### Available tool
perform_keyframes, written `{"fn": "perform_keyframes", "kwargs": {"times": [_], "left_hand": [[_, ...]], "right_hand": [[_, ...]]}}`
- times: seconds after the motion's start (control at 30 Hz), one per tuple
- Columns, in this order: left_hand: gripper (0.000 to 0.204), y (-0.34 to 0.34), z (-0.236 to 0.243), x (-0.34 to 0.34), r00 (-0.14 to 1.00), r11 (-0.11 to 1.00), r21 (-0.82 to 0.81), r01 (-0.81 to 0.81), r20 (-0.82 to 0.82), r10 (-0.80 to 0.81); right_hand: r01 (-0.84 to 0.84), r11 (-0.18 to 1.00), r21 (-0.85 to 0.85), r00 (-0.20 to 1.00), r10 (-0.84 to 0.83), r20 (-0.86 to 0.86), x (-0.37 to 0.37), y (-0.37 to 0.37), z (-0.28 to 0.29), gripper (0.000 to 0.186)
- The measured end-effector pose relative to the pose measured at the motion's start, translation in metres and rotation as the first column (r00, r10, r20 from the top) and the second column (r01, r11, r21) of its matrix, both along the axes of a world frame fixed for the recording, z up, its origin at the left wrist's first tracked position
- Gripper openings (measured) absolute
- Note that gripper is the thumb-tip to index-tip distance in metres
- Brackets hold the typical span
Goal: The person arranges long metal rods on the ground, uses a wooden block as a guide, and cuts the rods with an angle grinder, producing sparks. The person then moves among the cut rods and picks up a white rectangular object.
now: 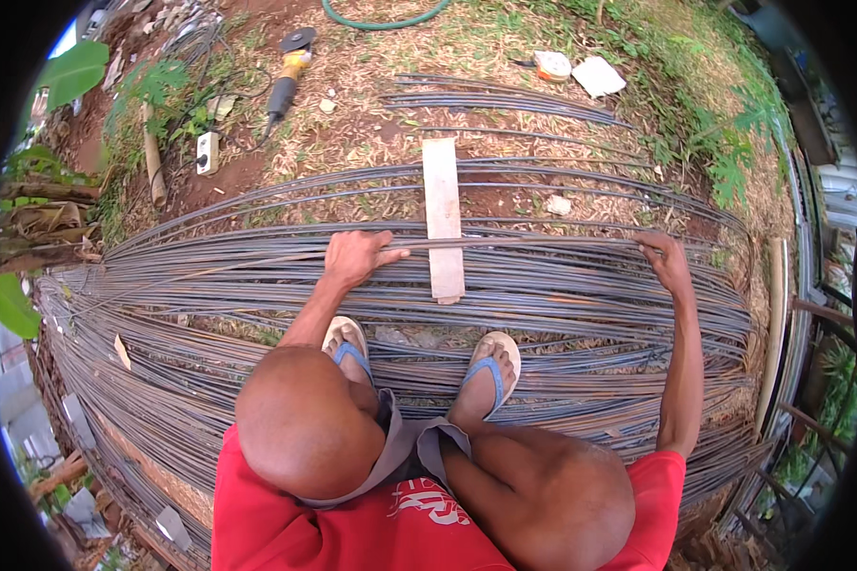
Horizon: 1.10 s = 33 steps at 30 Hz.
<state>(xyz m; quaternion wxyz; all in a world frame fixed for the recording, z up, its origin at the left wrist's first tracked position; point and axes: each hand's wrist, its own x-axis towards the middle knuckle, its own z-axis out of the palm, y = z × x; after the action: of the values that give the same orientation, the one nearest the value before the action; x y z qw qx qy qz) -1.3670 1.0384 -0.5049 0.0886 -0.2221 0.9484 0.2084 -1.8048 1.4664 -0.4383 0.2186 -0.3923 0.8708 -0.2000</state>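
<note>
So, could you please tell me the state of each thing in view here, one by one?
Left hand: closed around a steel rod.
Right hand: gripping the same rod further along.
Steel rod: lifted slightly, lying across the wooden plank.
Wooden plank: flat, laid crosswise on the rebar pile.
Rebar pile: spread lengthwise on the ground.
Angle grinder: lying on the ground, unheld.
Green hose: curved on the ground.

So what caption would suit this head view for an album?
Left hand and right hand grip one steel rod above a rebar pile, across a wooden plank.
</note>
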Motion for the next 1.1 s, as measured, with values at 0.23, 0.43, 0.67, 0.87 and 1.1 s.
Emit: {"fn": "perform_keyframes", "kwargs": {"times": [0.23, 0.43, 0.67, 0.87, 1.1], "left_hand": [[0.061, 0.003, -0.001, -0.006, 0.995, 0.998, -0.028, 0.054, -0.08, -0.056], [0.062, -0.004, 0.001, -0.006, 0.999, 0.999, -0.026, 0.04, -0.019, -0.041], [0.061, -0.01, -0.001, -0.003, 0.998, 0.999, -0.021, 0.048, -0.034, -0.049], [0.059, -0.011, 0.002, -0.014, 0.995, 0.992, -0.088, 0.091, -0.032, -0.094], [0.049, -0.01, -0.025, 0.004, 0.998, 0.983, -0.179, 0.046, -0.032, -0.053]], "right_hand": [[0.029, 0.999, -0.014, 1.0, -0.029, -0.005, 0.016, 0.019, -0.001, 0.031], [0.074, 0.996, -0.057, 0.996, -0.072, 0.047, 0.021, 0.008, -0.001, 0.033], [0.033, 0.999, -0.029, 0.999, -0.033, 0.0, 0.018, -0.001, 0.001, 0.032], [0.017, 0.998, -0.06, 1.0, -0.018, -0.016, 0.016, 0.009, 0.001, 0.03], [-0.064, 0.996, -0.057, 0.998, 0.064, 0.008, -0.007, 0.001, -0.014, 0.028]]}}
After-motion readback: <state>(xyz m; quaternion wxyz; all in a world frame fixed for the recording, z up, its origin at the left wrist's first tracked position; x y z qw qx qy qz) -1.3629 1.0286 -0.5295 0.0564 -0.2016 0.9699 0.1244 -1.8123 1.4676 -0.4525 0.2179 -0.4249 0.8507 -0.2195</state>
